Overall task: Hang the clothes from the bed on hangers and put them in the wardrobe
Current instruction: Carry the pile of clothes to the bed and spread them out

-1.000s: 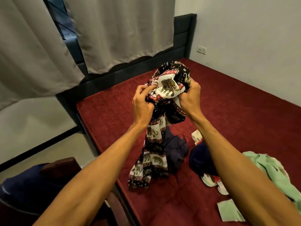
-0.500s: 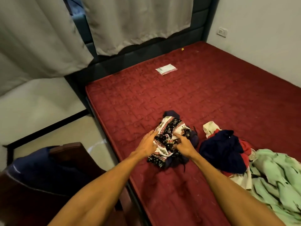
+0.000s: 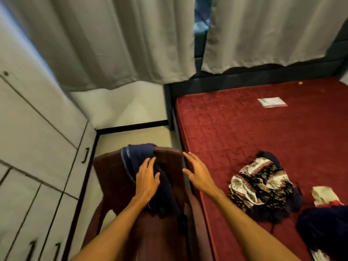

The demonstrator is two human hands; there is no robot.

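A dark blue garment (image 3: 139,157) with thin white stripes is draped over the back of a brown chair (image 3: 169,153) beside the bed. My left hand (image 3: 147,178) rests flat on that garment, fingers straight. Just to its right, my right hand (image 3: 197,173) hovers open above the chair's edge and holds nothing. The black, white and red elephant-print garment (image 3: 261,182) lies crumpled on the red bed (image 3: 244,132), apart from both hands. More clothes lie at the right edge: a navy piece (image 3: 323,225) and a white and red piece (image 3: 323,194).
White wardrobe doors (image 3: 37,147) with dark handles stand at the left. Grey curtains (image 3: 113,44) hang behind. A small white packet (image 3: 273,102) lies far up the bed. Pale floor (image 3: 135,136) runs between wardrobe, chair and bed.
I let go of the elephant-print garment, which now lies on the bed. My view and both hands swung left to the chair, and my left hand came down on the dark blue garment.
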